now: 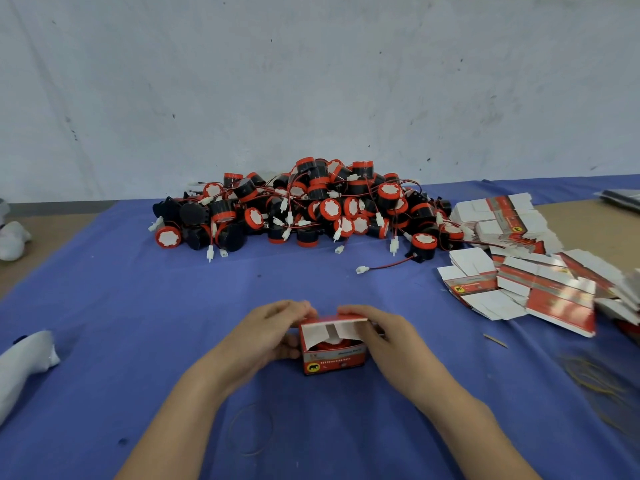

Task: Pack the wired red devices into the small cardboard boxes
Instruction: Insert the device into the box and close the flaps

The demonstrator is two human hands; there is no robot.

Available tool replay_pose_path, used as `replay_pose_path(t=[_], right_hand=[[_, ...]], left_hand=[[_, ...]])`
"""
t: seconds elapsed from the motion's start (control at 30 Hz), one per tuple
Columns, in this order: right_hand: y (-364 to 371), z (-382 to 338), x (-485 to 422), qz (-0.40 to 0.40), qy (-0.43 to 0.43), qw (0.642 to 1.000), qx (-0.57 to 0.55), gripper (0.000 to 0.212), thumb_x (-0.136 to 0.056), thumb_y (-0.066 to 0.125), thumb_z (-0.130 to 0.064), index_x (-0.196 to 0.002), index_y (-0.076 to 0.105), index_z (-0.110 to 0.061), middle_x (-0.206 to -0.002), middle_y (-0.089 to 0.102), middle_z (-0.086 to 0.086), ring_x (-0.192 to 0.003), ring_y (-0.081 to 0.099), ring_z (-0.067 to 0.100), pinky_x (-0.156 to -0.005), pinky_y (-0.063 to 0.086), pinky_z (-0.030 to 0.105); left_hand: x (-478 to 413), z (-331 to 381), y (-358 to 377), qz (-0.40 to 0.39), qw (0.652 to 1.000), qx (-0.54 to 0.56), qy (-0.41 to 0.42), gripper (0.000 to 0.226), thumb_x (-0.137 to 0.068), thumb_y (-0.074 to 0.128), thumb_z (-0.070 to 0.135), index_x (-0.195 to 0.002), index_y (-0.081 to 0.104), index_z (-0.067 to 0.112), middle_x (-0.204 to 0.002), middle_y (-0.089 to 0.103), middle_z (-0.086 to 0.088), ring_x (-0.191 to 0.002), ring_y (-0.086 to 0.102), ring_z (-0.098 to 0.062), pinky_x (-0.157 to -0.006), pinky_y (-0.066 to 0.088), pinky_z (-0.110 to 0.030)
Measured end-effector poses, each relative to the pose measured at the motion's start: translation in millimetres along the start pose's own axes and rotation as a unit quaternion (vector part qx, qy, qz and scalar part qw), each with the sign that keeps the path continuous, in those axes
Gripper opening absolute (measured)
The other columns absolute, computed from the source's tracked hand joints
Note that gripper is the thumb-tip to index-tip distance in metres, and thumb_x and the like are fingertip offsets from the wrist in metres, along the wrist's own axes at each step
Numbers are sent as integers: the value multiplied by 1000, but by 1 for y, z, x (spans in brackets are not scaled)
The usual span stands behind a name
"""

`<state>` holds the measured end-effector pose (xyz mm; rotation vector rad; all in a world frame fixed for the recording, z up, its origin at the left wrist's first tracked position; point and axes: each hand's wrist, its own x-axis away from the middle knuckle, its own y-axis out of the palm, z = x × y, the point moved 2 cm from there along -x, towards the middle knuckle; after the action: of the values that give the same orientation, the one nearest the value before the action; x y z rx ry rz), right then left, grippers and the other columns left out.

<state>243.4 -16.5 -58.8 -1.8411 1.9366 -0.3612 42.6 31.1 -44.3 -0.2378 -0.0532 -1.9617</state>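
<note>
A small red cardboard box [334,360] stands on the blue cloth between my hands, its top flaps partly folded in. A red device [330,344] shows through the gap inside it. My left hand [268,336] grips the box's left side, fingers curled over the top edge. My right hand [379,336] holds the right side, fingers on the top flap. Behind lies a big pile of red-and-black wired devices [311,206] with white connectors. One device [420,245] sits at the pile's right edge, its wire trailing to a connector [362,270].
Flat unfolded box blanks [530,282] are heaped at the right. Rubber bands lie on the blue cloth [138,306] near the front [251,429] and at the right [588,375]. White cloth objects sit at the left [24,362]. A pale wall rises behind.
</note>
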Motion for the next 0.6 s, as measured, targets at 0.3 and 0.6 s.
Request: replay_pose_path(t=[0.3, 0.6], right_hand=[[-6, 9, 5, -68, -1, 995, -78, 32, -105, 48, -27, -117, 66, -51, -134, 55, -31, -120, 53, -13, -103, 43, 15], [-2, 7, 10, -72, -94, 993, 20, 36, -86, 55, -66, -122, 53, -69, -140, 37, -46, -114, 53, -11, -91, 44, 13]], left_hand=[[2, 0, 11, -17, 986, -147, 77, 22, -103, 53, 22, -94, 71, 30, -83, 71, 14, -72, 63, -1, -70, 53, -20], [5, 1, 16, 50, 941, -285, 177, 26, -104, 50, 21, -95, 69, 37, -103, 67, 17, -100, 57, 2, -78, 45, -10]])
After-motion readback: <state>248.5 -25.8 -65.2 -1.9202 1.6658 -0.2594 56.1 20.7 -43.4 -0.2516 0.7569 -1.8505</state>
